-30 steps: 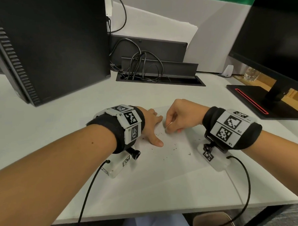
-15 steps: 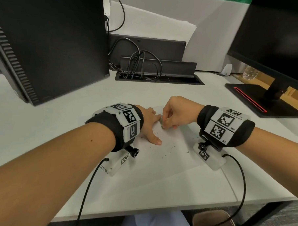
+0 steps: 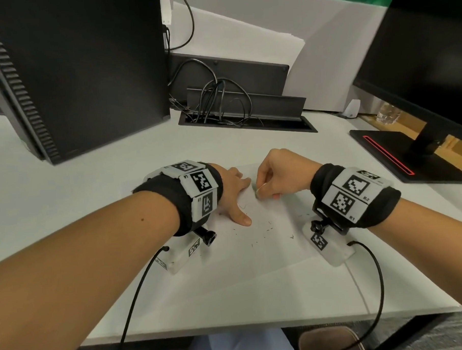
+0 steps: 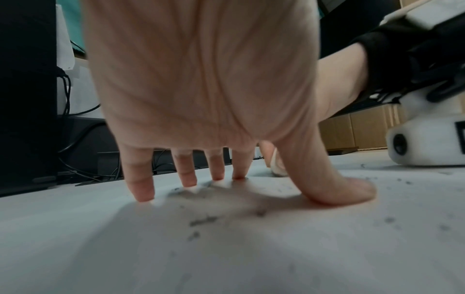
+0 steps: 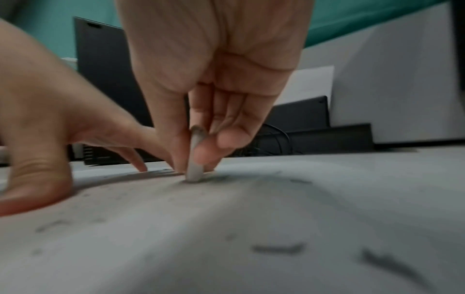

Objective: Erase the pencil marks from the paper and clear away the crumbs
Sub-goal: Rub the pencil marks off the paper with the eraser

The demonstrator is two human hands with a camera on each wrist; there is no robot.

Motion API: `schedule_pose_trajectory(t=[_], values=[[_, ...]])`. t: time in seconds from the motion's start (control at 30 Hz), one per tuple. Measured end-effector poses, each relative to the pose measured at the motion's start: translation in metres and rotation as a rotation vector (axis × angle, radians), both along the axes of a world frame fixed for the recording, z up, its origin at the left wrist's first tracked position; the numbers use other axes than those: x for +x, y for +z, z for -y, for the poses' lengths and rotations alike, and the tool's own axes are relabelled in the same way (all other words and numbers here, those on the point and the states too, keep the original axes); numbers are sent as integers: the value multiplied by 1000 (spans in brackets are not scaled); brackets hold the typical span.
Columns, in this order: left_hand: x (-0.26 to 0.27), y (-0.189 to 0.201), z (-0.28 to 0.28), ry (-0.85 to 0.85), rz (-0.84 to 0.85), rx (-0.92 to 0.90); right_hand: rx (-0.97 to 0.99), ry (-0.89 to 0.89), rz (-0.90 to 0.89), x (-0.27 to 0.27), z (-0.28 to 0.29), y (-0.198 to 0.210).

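A: The paper [image 3: 254,253] lies flat on the white counter [image 3: 67,208], with the left hand [image 3: 232,193] spread on it, straight fingers [image 4: 141,179] and thumb pressing down. The right hand [image 3: 277,178] pinches a thin, worn eraser [image 5: 195,159] between thumb and curled fingers, its tip on the sheet just beside the left index finger.

B: So what could go wrong from here?

A: The sheet humps up near the eraser in the right wrist view. If the stroke pushes toward the holding hand, the paper probably buckles or creases; a hard rub on that hump could tear it.

B: And the eraser itself?

A: Its edge looks grey with graphite. A dirty edge likely smears the marks rather than lifting them.

B: The crumbs [image 3: 266,229]?

A: Dark shreds sit scattered across the sheet between the wrists and under the left palm. A careless sweep may grind them in or send them toward the cable tray [image 3: 246,121].
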State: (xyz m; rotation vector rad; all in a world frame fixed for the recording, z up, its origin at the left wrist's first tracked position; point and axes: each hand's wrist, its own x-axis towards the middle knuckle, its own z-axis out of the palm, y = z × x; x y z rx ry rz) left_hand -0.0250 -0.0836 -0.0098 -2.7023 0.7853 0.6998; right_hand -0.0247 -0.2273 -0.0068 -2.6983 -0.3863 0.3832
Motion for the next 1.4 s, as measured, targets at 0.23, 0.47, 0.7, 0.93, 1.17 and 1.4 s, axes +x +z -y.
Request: schedule_pose_trajectory(t=[0.23,0.47,0.7,0.93,1.17,1.4], values=[[0,0,1,1,5,3,19,-9,-48,-2,5,0],[3,3,-7,29,-48,-67,-42,-79,14,5,16,-2],[4,0,-27,122,-72,-159,-13,-50,-11,5,9,2],[4,-3,-22,108,-62,-105,49,88,-96,-6,-18,2],[3,-3,-20,89,-48,-68,16,49,-6,0,-18,1],[3,-2,-19,80,-37,-41,22,33,8,2,-17,0]])
